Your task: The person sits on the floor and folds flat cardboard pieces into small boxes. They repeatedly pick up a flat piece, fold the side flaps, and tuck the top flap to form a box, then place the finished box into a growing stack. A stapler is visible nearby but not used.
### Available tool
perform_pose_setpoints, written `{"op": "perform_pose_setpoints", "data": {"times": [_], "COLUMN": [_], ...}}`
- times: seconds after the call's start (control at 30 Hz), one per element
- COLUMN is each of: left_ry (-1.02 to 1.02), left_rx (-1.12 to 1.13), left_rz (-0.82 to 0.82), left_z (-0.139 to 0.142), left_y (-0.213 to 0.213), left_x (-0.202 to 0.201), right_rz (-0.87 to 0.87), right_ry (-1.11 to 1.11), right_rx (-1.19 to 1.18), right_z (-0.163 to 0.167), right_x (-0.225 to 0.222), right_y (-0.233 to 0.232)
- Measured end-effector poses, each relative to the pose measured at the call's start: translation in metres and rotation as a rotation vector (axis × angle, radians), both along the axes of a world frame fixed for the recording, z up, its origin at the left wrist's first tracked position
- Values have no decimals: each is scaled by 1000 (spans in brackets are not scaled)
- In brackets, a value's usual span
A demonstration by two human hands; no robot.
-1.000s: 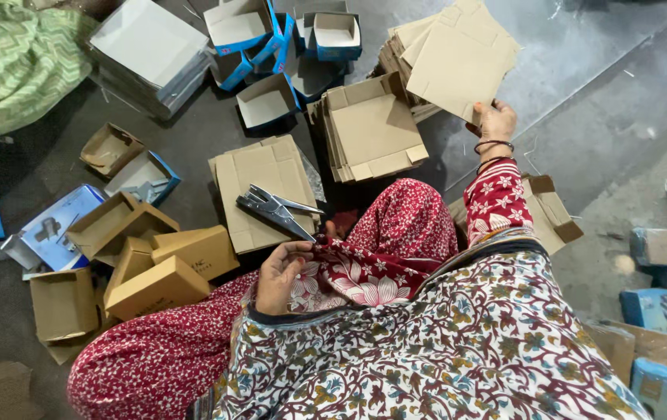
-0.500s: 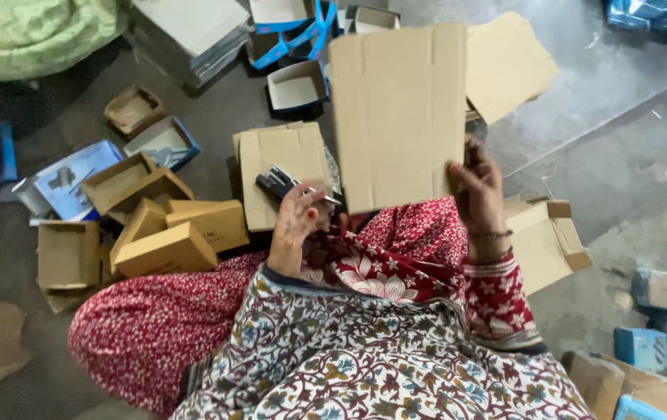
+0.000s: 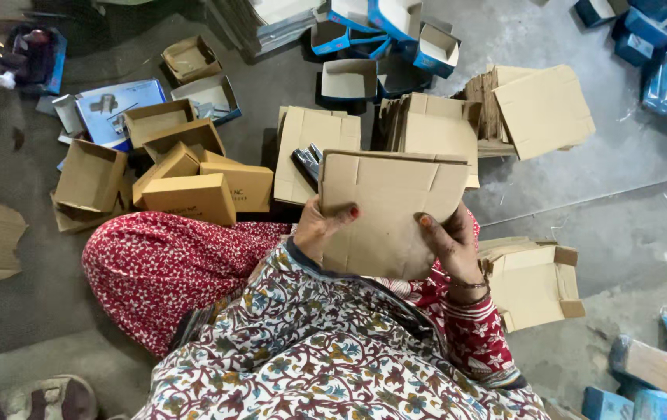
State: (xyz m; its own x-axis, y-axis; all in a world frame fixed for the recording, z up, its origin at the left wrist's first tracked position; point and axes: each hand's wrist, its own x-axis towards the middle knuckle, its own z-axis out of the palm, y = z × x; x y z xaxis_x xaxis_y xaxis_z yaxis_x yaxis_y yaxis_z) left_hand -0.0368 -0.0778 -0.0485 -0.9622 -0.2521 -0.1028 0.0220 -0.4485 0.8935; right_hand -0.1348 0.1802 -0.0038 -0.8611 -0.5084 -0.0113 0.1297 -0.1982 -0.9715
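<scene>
While the person sits cross-legged on the floor point(image 3: 598, 210), the left hand point(image 3: 322, 227) and right hand point(image 3: 448, 241) pinch a flat cardboard box blank point(image 3: 388, 210) by its side edges above the lap; likely light, stiff, creasable. Beyond lie folded cartons point(image 3: 193, 194).

Cardboard blank point(image 3: 386, 210) between both hands, folded boxes point(image 3: 193, 183) to its left

Grey concrete floor point(image 3: 605, 225), dusty, scuffed; daylight brighter at right; no walls in view.
</scene>
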Motion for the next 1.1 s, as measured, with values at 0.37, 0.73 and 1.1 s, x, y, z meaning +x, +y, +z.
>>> {"op": "perform_pose_setpoints", "data": {"times": [0.37,0.73,1.1], "left_ry": [204,109,50], "left_rx": [-78,-70,-485], "left_rz": [55,-147,-71], "left_z": [25,-46,-35], "left_y": [31,96,133], "left_x": [7,-18,-35], "right_rz": [-135,-484,-493], "right_ry": [167,233,345], "right_rx": [52,196,333], "right_z": [54,0,-36], "right_x": [37,46,27], "right_y": [0,54,91]}}
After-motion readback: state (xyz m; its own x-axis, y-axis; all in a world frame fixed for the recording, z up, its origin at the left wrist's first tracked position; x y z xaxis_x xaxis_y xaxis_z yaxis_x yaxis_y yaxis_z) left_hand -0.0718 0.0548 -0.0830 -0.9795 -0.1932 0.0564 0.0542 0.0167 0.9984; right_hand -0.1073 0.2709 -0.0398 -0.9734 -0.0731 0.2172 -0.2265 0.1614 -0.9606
